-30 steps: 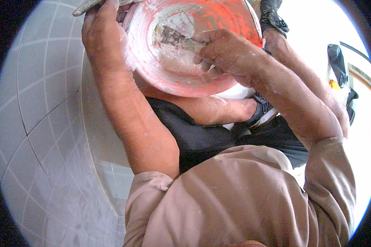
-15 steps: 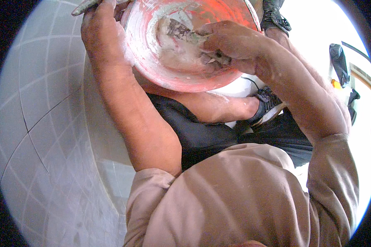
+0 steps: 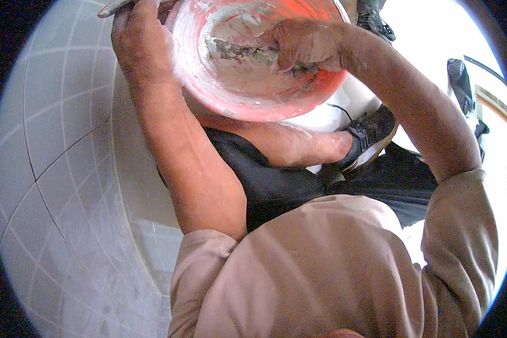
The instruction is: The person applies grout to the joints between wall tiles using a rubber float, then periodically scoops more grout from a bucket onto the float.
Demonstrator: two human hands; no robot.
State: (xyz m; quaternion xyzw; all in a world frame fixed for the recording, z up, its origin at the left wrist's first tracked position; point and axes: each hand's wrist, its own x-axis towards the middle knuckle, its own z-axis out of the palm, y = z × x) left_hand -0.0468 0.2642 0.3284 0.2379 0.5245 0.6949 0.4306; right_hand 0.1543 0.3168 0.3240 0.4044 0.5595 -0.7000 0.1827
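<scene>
Inside the bucket, the right hand has its fingers curled tight around the scraper, whose blade juts left beyond them. At the bucket's left rim, a pale tool protrudes beside the left hand; its finger closure I cannot tell.

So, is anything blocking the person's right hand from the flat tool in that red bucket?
Nothing visible is in the way: of the two hands, the right hand is closed around the flat tool inside the red bucket. The left hand is off to the side, by the bucket's left rim.
</scene>
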